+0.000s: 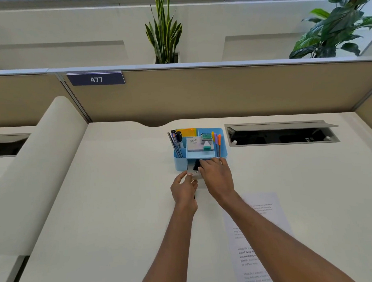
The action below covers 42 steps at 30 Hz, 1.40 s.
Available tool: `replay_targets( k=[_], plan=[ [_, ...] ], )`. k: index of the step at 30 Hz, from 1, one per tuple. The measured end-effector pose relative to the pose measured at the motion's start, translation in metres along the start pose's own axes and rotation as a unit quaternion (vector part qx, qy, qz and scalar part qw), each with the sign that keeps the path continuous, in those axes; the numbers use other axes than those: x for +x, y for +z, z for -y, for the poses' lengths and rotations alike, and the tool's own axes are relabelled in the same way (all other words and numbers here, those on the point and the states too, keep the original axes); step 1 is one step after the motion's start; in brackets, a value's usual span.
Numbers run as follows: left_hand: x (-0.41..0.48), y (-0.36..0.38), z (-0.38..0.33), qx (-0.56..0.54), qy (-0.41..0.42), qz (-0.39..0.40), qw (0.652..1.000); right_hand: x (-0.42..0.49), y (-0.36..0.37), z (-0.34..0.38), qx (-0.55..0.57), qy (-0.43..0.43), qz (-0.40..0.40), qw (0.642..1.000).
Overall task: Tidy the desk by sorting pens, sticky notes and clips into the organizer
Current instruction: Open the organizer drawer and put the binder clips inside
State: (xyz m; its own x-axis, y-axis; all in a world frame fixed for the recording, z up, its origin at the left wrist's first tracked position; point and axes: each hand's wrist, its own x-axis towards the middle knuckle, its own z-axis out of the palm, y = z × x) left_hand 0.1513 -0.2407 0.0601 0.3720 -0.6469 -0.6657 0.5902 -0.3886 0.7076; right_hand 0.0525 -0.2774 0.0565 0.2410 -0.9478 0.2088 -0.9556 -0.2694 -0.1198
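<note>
A light blue organizer (pixel 222 152) stands at the back middle of the desk. It holds dark pens (pixel 176 144) on the left, yellow and orange sticky notes (pixel 188 132) at the back, a grey pad (pixel 193 143) in the middle and coloured pens (pixel 216 140) on the right. Its small pale drawer (pixel 190 167) is pulled out at the front. My left hand (pixel 184 189) pinches the drawer's front edge. My right hand (pixel 217 174) reaches into the drawer from the right, fingertips pinching a black binder clip (pixel 196 165). The rest of the drawer's inside is hidden.
A printed paper sheet (pixel 262 220) lies on the desk under my right forearm. An open cable hatch (pixel 283 135) sits right of the organizer. A beige partition (pixel 221 92) closes the back, and a curved white divider (pixel 45 168) runs along the left.
</note>
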Motion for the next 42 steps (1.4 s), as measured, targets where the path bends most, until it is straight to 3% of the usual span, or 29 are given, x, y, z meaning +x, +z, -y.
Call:
replay_targets(
  k=[9,12,17,20,24,29,36,39,42],
  plan=[
    [-0.002,-0.025,-0.013,0.062,0.029,0.004,0.998,-0.052,-0.004,0.013,0.076,-0.004,-0.128,0.989],
    [-0.003,-0.046,-0.018,0.079,0.037,-0.003,0.996,-0.077,0.009,0.028,0.106,0.002,-0.077,0.991],
    [-0.008,-0.091,-0.017,0.111,0.052,-0.019,0.992,-0.091,0.026,0.044,0.148,0.049,0.103,0.982],
    [-0.016,-0.118,-0.009,0.127,0.062,-0.029,0.990,-0.089,0.029,0.053,0.134,0.067,0.148,0.978],
    [-0.029,-0.151,0.002,0.136,0.059,-0.043,0.988,-0.087,0.030,0.063,0.114,0.081,0.165,0.976],
    [-0.047,-0.181,0.015,0.167,0.068,-0.030,0.983,-0.092,0.022,0.070,0.175,0.106,0.140,0.969],
    [-0.070,-0.193,0.023,0.174,0.081,0.092,0.977,-0.152,0.010,0.104,0.391,-0.051,0.175,0.902],
    [-0.078,-0.204,0.025,0.209,0.109,0.062,0.970,-0.173,0.009,0.114,0.408,-0.058,0.175,0.894],
    [-0.081,-0.218,0.027,0.208,0.144,-0.011,0.967,-0.193,0.003,0.118,0.383,-0.018,0.168,0.908]
  ],
)
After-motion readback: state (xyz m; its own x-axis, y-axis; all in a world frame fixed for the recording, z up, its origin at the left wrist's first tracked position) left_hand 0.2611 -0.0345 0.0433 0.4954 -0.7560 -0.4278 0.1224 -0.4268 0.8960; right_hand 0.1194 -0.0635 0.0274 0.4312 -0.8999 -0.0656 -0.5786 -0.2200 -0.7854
